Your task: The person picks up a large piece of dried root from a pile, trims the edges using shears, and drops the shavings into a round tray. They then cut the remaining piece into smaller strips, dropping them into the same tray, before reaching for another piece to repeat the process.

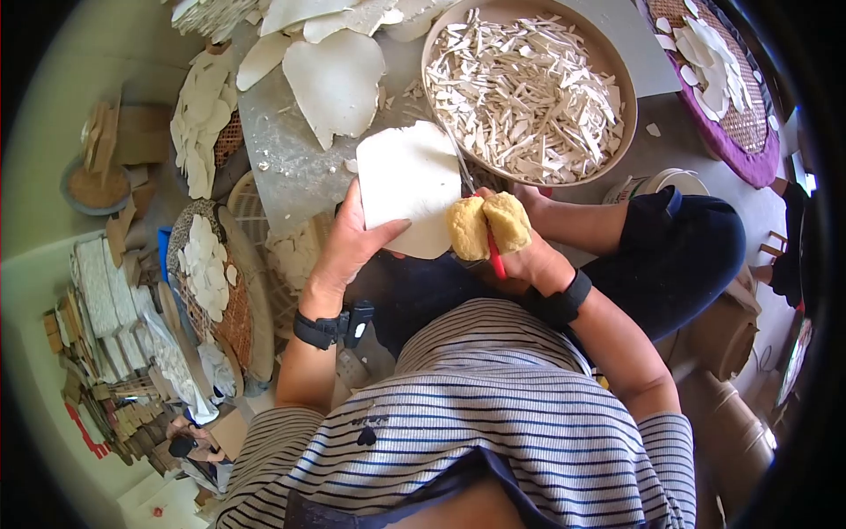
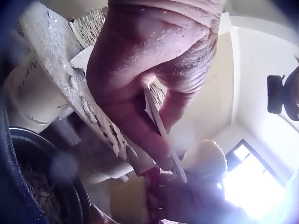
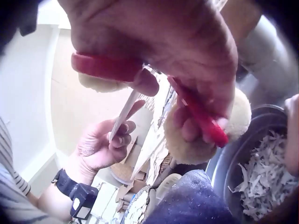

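In the head view my left hand (image 1: pixel 352 245) holds a flat white sheet (image 1: pixel 407 181) with rounded corners, its thumb lying over the lower left part. From the left wrist view the sheet (image 2: pixel 164 133) shows edge-on, pinched between thumb and fingers. My right hand (image 1: pixel 536 257) grips scissors (image 1: pixel 496 257) with red handles, wrapped in thick yellow foam pads (image 1: pixel 507 222). The blades run along the sheet's right edge, partly hidden by the foam. Fingers pass through the red handle loops (image 3: pixel 203 114) in the right wrist view, and the handles stand apart.
A wide round pan (image 1: pixel 629 97) full of cut white strips (image 1: pixel 520 97) stands just beyond the right hand. Larger white sheets (image 1: pixel 335 79) lie on the grey table (image 1: pixel 273 132). Woven trays with more white pieces (image 1: pixel 204 264) stand at left, and a purple-rimmed tray (image 1: pixel 749 163) at far right.
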The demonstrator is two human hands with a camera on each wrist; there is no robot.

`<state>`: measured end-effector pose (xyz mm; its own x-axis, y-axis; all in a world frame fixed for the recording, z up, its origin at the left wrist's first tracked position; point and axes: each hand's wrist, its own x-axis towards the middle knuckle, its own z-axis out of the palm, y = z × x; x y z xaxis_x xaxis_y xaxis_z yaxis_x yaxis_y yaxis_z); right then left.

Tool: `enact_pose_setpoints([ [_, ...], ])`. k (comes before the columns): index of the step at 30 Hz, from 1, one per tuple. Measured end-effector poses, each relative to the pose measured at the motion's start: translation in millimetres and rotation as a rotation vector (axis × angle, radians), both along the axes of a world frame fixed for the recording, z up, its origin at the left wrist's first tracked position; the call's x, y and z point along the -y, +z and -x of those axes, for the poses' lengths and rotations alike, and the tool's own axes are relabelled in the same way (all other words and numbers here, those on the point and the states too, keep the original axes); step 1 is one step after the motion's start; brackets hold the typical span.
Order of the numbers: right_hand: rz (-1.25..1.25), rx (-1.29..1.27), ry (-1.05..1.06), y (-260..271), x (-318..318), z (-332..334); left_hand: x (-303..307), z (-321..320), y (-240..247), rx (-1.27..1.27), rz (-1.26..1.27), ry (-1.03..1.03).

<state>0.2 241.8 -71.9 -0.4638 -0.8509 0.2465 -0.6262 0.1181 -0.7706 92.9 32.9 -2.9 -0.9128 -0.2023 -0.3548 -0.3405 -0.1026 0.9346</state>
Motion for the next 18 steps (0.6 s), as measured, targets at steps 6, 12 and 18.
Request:
enact_pose_setpoints([
  [6, -0.026, 0.046, -0.035, 2, -4, -2, -14, -6, -19, -0.191, 0.016, 0.360],
  [12, -0.238, 0.507, 0.058, 10, -1, 0, -29, -4, -29, -0.292, 0.083, 0.483],
  [18, -0.168, 0.392, 0.088, 3, 2, 2, 3, -6, -8, -0.200, -0.009, 0.331],
])
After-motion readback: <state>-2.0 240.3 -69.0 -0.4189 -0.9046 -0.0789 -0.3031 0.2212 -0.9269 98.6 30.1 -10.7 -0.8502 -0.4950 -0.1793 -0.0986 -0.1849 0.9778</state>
